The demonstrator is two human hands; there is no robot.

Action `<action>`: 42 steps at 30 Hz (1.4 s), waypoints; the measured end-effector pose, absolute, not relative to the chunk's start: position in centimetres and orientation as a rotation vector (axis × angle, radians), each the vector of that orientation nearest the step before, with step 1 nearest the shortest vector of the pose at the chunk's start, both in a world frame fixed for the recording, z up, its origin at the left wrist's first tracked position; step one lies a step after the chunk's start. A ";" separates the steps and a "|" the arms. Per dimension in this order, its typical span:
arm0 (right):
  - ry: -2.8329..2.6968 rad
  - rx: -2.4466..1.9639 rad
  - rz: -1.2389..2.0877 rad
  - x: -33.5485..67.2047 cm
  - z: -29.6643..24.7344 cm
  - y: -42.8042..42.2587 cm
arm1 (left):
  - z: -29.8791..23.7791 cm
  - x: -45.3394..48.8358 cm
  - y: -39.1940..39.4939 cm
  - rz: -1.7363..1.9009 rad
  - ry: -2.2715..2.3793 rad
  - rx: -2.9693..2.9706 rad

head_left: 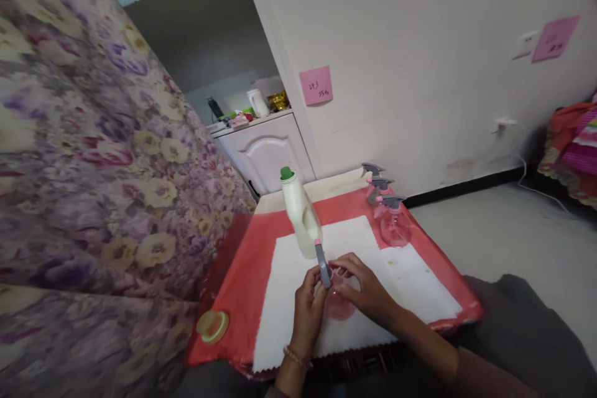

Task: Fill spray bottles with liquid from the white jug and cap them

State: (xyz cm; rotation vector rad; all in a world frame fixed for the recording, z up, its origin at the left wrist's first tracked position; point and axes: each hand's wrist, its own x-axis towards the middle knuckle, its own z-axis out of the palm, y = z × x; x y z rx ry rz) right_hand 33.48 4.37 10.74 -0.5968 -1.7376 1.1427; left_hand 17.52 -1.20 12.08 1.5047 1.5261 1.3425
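A clear pinkish spray bottle (339, 308) stands on the white cloth (275, 323) near the table's front. Its grey trigger head (323, 266) with a pink nozzle tilts up at the bottle's neck. My left hand (308, 301), with a beaded bracelet at the wrist, is closed on the trigger head. My right hand (366, 289) curls round the neck, with fingers and thumb on the bottle; its grip is partly hidden. Just behind my hands stands a pale green jug (298, 214) with a handle hole and a green piece in its mouth.
Three more spray bottles (395, 230) stand in a row along the table's right side. A round yellowish lid (212, 326) lies on the red tablecloth (242, 280) at left. A flowered curtain (116, 168) hangs left; a white cabinet (270, 152) and wall (396, 62) stand behind.
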 end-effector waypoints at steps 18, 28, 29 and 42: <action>-1.727 -0.660 1.253 31.6 11.8 4.7 | 12.6 16.4 -2.4 1.224 1.448 1.607; -1.738 -0.682 1.165 31.4 11.7 5.2 | 16.6 18.2 -2.4 1.275 1.751 1.521; -1.739 -0.687 1.150 31.3 11.6 5.2 | 16.9 18.5 -2.2 1.260 1.778 1.508; -1.704 -0.715 1.155 31.2 11.8 5.0 | 16.7 18.0 -1.1 1.254 1.547 1.321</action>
